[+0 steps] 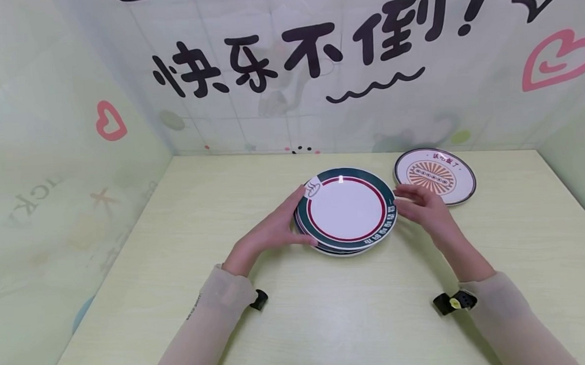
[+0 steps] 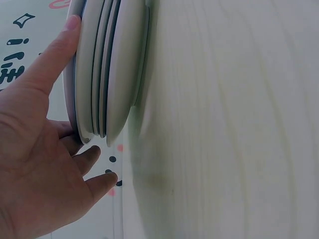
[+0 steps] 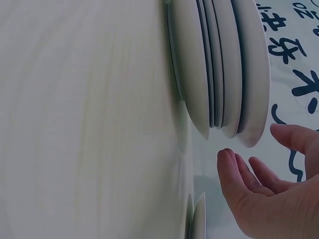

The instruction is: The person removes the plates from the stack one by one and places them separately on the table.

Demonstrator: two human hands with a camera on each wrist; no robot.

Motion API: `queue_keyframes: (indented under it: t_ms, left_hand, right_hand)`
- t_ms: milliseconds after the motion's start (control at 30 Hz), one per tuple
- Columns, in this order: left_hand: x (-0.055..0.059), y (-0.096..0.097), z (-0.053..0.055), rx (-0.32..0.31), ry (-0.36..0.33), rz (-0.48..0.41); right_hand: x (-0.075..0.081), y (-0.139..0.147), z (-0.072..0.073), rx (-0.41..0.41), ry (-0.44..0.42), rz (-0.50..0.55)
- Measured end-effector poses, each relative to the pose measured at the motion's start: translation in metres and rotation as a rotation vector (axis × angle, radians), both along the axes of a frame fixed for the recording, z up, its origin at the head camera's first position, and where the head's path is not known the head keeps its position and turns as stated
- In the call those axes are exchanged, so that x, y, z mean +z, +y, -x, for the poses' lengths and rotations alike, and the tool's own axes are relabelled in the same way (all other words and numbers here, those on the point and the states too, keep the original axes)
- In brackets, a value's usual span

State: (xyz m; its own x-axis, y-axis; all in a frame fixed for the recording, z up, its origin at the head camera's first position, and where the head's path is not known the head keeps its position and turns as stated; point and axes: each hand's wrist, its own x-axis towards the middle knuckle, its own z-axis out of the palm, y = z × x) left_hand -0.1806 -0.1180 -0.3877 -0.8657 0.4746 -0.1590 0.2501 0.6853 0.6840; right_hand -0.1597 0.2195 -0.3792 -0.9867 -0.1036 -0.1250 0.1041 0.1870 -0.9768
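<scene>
A: How is the plate stack (image 1: pixel 343 253) standing?
B: It is resting on the table (image 1: pixel 349 317), and its several plates are lying nested face up. In the wrist views, the undersides are appearing pale and plain.
A: Which markings is the top plate (image 1: pixel 346 210) displaying?
B: It is displaying a white centre, a thin red ring and a dark green rim band. A white patch with a line drawing is interrupting the band at upper left; white characters are following the lower right.
A: Are the edges aligning?
B: Not fully; lower rims are projecting slightly along the near left side.
A: Contact?
B: The left hand (image 1: pixel 278 224) is touching the left rim.
</scene>
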Motion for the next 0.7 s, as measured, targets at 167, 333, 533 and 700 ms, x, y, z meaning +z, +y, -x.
queue_keyframes:
  t_ms: [167, 333, 533, 700]
  left_hand:
    - [-0.0002, -0.0001, 0.0002, -0.004, -0.002, -0.003]
    - [0.0001, -0.0002, 0.0, -0.003, -0.004, -0.003]
    - [0.0002, 0.0004, 0.0001, -0.002, -0.002, -0.005]
    - [0.0004, 0.0003, -0.0001, 0.0, -0.005, -0.007]
  right_hand:
    - [0.0019, -0.0048, -0.0014, 0.003, -0.024, -0.038]
    - [0.0017, -0.007, -0.0002, 0.016, -0.038, -0.042]
    - [0.0008, -0.0079, 0.0006, 0.016, -0.056, -0.065]
    - [0.0004, -0.0084, 0.0015, 0.012, -0.072, -0.079]
